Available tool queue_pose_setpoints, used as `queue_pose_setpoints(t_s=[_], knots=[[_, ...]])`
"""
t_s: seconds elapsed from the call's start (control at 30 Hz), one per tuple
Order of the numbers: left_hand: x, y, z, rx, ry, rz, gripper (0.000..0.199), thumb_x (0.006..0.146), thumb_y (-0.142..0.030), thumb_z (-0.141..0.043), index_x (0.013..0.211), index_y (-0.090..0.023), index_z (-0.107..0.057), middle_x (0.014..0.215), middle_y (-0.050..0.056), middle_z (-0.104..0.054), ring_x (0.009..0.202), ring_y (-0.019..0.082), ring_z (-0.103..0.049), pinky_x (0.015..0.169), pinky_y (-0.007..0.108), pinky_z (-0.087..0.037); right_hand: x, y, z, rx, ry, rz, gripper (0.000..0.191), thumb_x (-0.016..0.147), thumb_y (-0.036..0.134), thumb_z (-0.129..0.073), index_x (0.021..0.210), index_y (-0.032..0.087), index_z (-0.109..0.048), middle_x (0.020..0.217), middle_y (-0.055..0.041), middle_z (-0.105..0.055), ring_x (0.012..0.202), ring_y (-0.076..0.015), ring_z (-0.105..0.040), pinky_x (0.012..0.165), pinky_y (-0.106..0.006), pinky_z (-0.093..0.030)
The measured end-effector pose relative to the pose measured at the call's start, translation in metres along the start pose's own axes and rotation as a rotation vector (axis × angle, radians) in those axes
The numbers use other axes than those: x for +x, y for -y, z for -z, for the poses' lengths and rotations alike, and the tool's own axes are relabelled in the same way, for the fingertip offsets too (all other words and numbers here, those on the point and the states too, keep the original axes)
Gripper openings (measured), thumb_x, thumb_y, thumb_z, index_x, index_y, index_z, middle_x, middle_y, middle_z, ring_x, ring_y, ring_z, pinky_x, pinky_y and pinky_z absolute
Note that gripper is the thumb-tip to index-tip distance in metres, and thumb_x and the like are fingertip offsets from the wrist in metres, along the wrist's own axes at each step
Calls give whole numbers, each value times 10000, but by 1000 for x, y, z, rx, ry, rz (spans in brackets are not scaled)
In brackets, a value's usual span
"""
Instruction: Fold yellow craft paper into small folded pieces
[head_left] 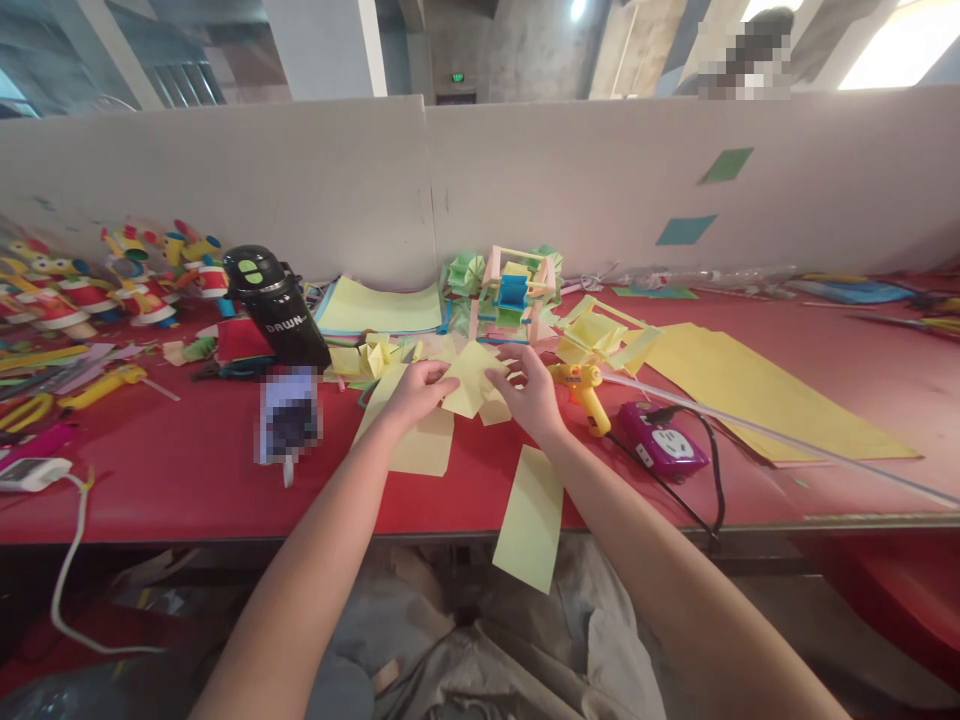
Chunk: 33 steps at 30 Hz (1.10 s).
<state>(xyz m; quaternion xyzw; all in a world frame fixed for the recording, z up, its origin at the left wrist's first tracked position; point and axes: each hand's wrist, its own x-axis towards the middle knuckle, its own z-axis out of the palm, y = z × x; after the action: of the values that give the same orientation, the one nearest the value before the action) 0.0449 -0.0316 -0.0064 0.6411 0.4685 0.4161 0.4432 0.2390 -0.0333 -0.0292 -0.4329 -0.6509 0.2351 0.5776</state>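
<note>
Between my two hands is a small piece of pale yellow paper [472,380], held up over the red table. My left hand [422,393] pinches its left edge between thumb and fingers. On the other side, my right hand [531,393] grips its right edge, with the fingertips partly hidden behind it. Beneath my left hand lies a larger yellow sheet [424,445]. Another yellow sheet [530,520] hangs over the table's front edge by my right forearm. Just right of my right hand rests a yellow glue gun [589,395].
A black bottle [281,310] and a blurred-out device [290,418] stand to the left. Folded paper models [514,290] and stacked paper [382,305] are at the back. On the right are a purple power socket [664,440], its cable, and big yellow sheets [765,390].
</note>
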Motion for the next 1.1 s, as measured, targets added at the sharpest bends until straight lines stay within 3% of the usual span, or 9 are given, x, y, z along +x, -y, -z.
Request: queue_pose_setpoints(t_s=[0.17, 0.33, 0.43, 0.63, 0.87, 1.1], knots=[[1, 2, 0, 70, -34, -8, 150, 760, -300, -642, 815, -176, -707, 699, 21, -644, 529, 142, -527, 535, 268, -384, 1, 3, 1, -45, 64, 68, 131, 816, 329, -667, 836, 216, -604, 932, -37, -598, 782, -153, -570, 646, -285, -494], [4, 9, 1, 92, -18, -10, 157, 776, -290, -632, 848, -179, -718, 629, 7, -636, 514, 149, -554, 503, 256, -381, 0, 7, 1, -36, 131, 80, 145, 811, 333, -671, 816, 213, -591, 946, -38, -595, 838, -163, -583, 671, -287, -489], [4, 11, 1, 40, -24, 1, 217, 776, -293, -661, 935, -165, -732, 766, 62, -721, 628, 191, -656, 549, 270, -460, 0, 8, 1, -48, 190, 112, 113, 827, 315, -651, 812, 212, -607, 947, -43, -600, 866, -169, -582, 703, -296, -485], [4, 12, -1, 12, -2, 41, 386, 766, -329, -706, 1109, -151, -713, 852, 114, -746, 707, 227, -697, 593, 297, -518, -1, 3, 0, -100, 224, 154, 122, 848, 286, -629, 918, 221, -707, 1032, -77, -614, 949, -200, -598, 788, -340, -515], [5, 7, -4, -236, 47, 101, 278, 737, -208, -670, 1002, -180, -748, 1005, 100, -743, 945, 258, -699, 841, 383, -564, -4, -9, -1, -192, 302, 266, 286, 879, 206, -568, 1072, 295, -760, 1175, -90, -584, 991, -217, -586, 925, -435, -512], [4, 5, -3, -366, 27, 165, 283, 750, -394, -727, 913, -164, -718, 858, 54, -698, 882, 210, -679, 851, 373, -573, -4, -10, 0, -249, 341, 325, 378, 852, 133, -564, 1122, 332, -739, 1234, -80, -585, 1031, -230, -581, 922, -460, -528]])
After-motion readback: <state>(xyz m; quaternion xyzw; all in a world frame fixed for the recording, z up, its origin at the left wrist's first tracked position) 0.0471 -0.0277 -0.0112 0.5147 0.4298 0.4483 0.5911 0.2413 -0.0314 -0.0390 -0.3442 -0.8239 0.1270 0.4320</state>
